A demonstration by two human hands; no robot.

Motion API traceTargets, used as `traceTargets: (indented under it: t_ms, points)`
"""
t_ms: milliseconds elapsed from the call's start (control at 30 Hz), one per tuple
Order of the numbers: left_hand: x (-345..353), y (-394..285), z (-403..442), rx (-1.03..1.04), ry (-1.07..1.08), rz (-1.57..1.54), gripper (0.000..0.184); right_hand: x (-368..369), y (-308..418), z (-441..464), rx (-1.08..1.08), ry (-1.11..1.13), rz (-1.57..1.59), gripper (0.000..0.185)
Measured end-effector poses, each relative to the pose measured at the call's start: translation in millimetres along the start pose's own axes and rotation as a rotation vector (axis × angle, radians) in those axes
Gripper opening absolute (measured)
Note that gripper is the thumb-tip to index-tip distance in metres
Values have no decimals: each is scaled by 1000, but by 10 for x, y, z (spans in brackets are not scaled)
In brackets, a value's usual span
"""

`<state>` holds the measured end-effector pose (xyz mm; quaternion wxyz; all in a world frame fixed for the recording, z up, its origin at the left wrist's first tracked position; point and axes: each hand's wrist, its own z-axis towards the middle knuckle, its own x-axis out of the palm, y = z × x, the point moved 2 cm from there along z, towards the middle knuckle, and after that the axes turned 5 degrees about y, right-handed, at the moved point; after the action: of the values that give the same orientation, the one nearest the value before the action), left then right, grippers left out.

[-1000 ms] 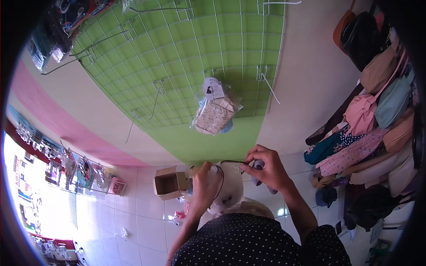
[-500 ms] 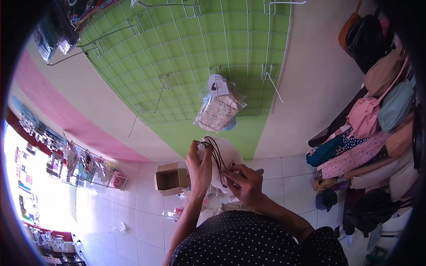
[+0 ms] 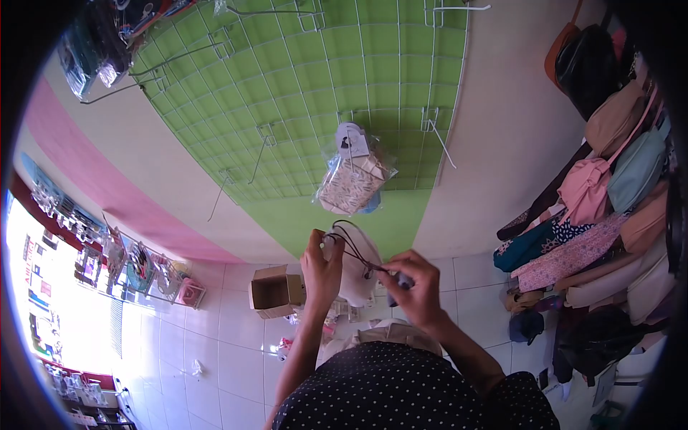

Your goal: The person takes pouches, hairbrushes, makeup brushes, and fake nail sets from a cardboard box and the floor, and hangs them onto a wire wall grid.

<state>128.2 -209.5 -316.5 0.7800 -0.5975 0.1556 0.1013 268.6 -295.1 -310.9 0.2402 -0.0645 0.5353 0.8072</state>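
A person's left hand (image 3: 322,269) grips the top of a white bag-like item (image 3: 356,283), which hangs above a tiled floor (image 3: 229,358) in front of the wearer. Loops of dark cord (image 3: 371,268) stretch from there to the right hand (image 3: 417,290), whose fingers pinch the cord. A dark grey object beside those fingers is partly hidden and hard to identify, and whether the white item holds anything cannot be told. Near the left hand, a cardboard box (image 3: 294,289) sits with flaps open, its inside shadowed. Ahead, a clear plastic packet (image 3: 349,188) containing leaf-patterned cloth hangs from a wire grid (image 3: 308,93). Bags (image 3: 584,190) at right are cut off by the dark picture edge.
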Motion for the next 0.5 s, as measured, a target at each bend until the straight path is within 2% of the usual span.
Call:
traceTargets:
  t_ms: [67, 100, 133, 167, 233, 267, 300, 333, 400, 433, 500]
  points:
    - [2, -59, -30, 60, 40, 74, 20, -169, 80, 108, 7, 44, 14, 12]
    - [-4, -188, -65, 180, 138, 57, 25, -249, 114, 167, 11, 39, 10, 12]
    - [-1, -289, -92, 300, 235, 39, 32, -299, 151, 223, -44, 139, -28, 11]
    - [-13, -312, -88, 303, 240, 37, 32, -319, 170, 259, -99, 241, -64, 10]
    - [33, -354, -121, 298, 783, -148, 40, -320, 133, 282, -83, 315, -116, 10]
    - [67, -448, -147, 142, 752, -314, 29, -339, 125, 300, -75, 344, -84, 11]
    - [89, -402, -144, 147, 746, -316, 29, -361, 118, 320, -68, 375, -53, 12]
    - [122, -296, -152, 105, 731, -322, 22, -385, 113, 332, -70, 378, -55, 12]
    - [165, -267, -184, 35, 710, -390, 6, -434, 71, 353, 70, 449, 0, 14]
    - [171, -281, -186, 38, 714, -391, 6, -479, 70, 375, 71, 446, -3, 14]
    - [181, -291, -189, 16, 690, -476, 3, -559, 91, 400, 121, 622, 136, 16]
